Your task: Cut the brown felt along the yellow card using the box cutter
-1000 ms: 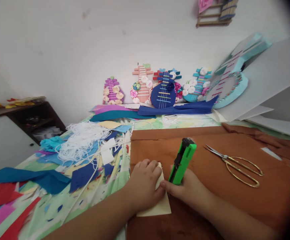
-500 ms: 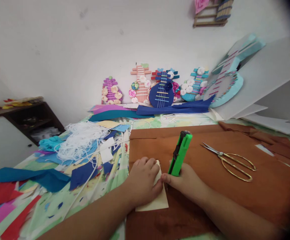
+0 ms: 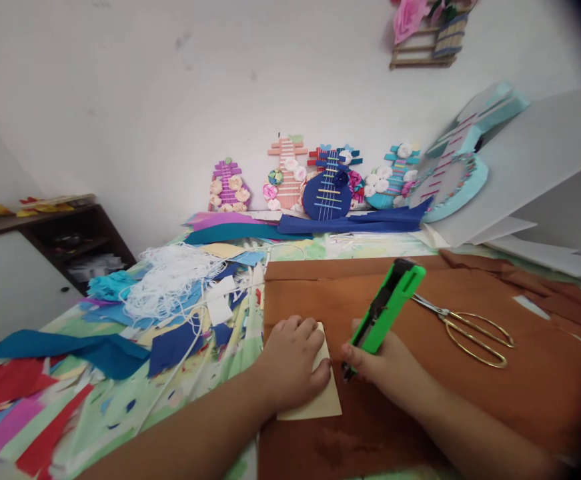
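My left hand (image 3: 290, 360) lies with curled fingers pressed down on a cream card template (image 3: 320, 403) that rests on a brown felt sheet (image 3: 420, 400). My right hand (image 3: 390, 367) grips a green utility knife (image 3: 385, 307), tilted to the right, its dark tip down on the felt just right of the card's edge. The two hands are close together, a small gap between them.
Gold-handled scissors (image 3: 470, 327) lie on the felt to the right. Coloured paper scraps and a tangle of white cord (image 3: 170, 280) cover the table's left side. Small paper guitars (image 3: 327, 190) lean on the far wall, white boards (image 3: 530, 173) at the right.
The knife has tilted further to the right and its tip has slid down along the card's right edge toward me. The left hand stays pressed on the card.
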`<action>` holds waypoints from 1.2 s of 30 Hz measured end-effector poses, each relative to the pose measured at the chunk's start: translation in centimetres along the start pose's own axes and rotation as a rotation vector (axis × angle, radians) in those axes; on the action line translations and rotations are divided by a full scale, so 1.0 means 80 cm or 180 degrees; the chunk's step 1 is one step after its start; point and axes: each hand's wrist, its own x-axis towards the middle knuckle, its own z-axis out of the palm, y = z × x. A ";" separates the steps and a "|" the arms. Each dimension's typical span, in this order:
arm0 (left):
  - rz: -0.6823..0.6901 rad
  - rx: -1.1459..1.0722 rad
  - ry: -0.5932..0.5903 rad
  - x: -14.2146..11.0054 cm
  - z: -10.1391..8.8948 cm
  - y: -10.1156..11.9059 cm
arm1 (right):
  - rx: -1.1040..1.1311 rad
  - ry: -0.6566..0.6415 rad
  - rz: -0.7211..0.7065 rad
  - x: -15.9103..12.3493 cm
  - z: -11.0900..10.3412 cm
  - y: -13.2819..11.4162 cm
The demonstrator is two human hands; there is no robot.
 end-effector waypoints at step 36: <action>0.0016 -0.0062 -0.0102 0.001 -0.004 0.001 | -0.0265 -0.0503 0.0434 -0.003 0.012 0.002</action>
